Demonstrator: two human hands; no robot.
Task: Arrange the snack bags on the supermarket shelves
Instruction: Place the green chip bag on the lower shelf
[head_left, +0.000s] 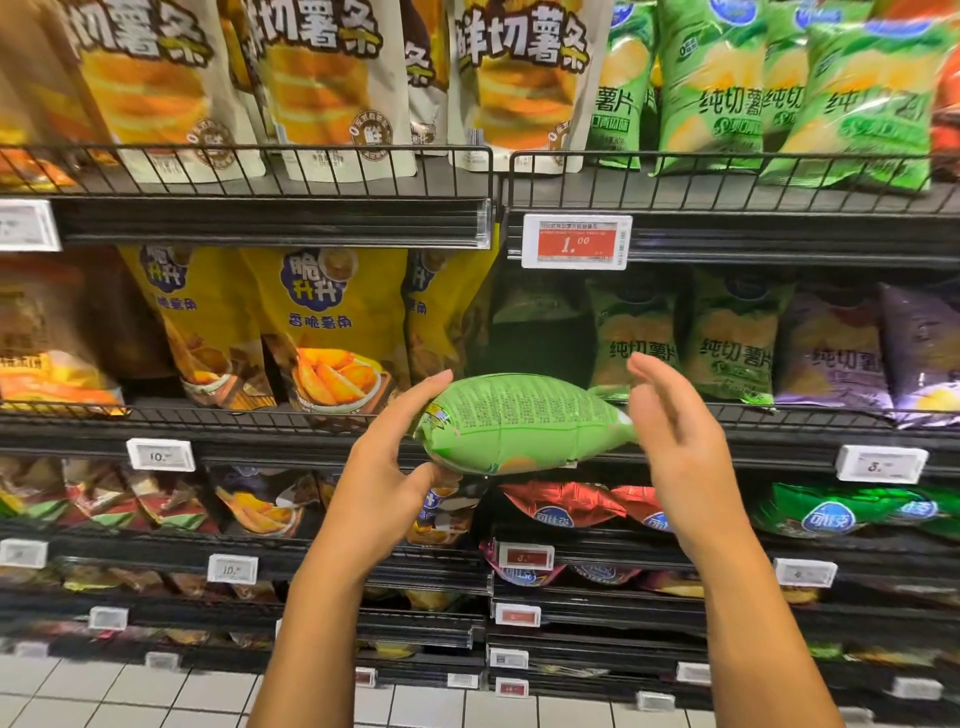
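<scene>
Green and puffed with air, the chip bag (524, 423) lies sideways, back panel up, in front of the middle shelf (311, 421). From the head view, the left hand (387, 488) pinches its end, fingers above and thumb beneath. The right hand (675, 441) stands open-palmed at the other end, probably just touching the crimped seal, likely to steady or turn it. Matching green bags (685, 338) stand upright beyond, with a dark gap (540, 338) beside them that looks like its slot.

bright overhead light; edges perhaps blurred.
</scene>
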